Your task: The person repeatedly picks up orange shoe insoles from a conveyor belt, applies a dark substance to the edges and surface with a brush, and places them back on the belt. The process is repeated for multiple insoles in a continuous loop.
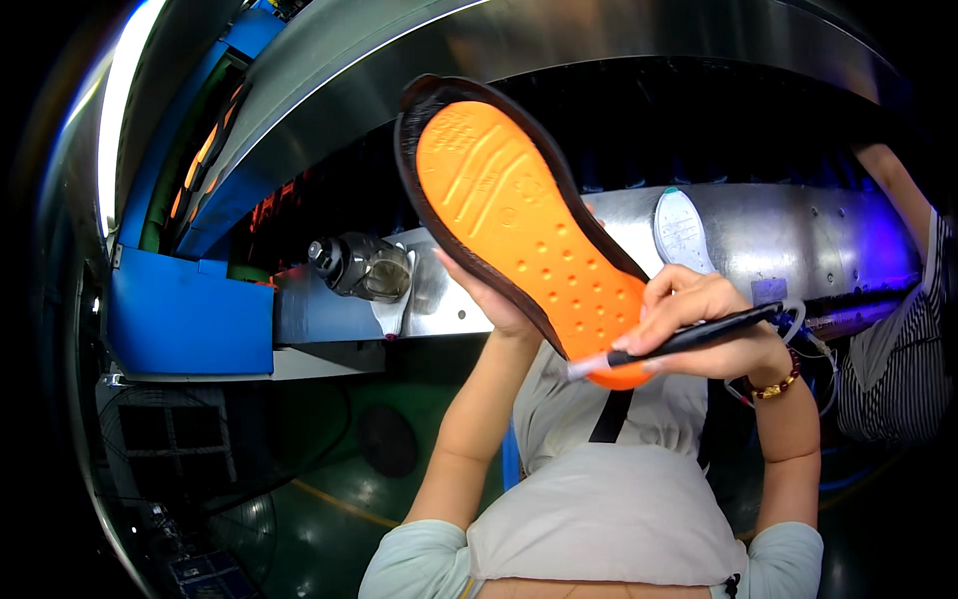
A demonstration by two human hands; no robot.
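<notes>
A shoe sole with an orange dimpled face and a dark raised rim is held up in front of me. My left hand is closed on its left edge, with part of the fingers hidden behind it. Over the lower end of the sole, my right hand grips a brush with a black handle. The brush's pale tip is at the sole's lower left edge, slightly blurred. A clear tube shows at the handle's rear end.
Beyond my hands runs a metal bench carrying a white sole-shaped piece. A dark-capped bottle lies on it at the left. A blue machine stands further left. At the right are another person's arm and striped clothing.
</notes>
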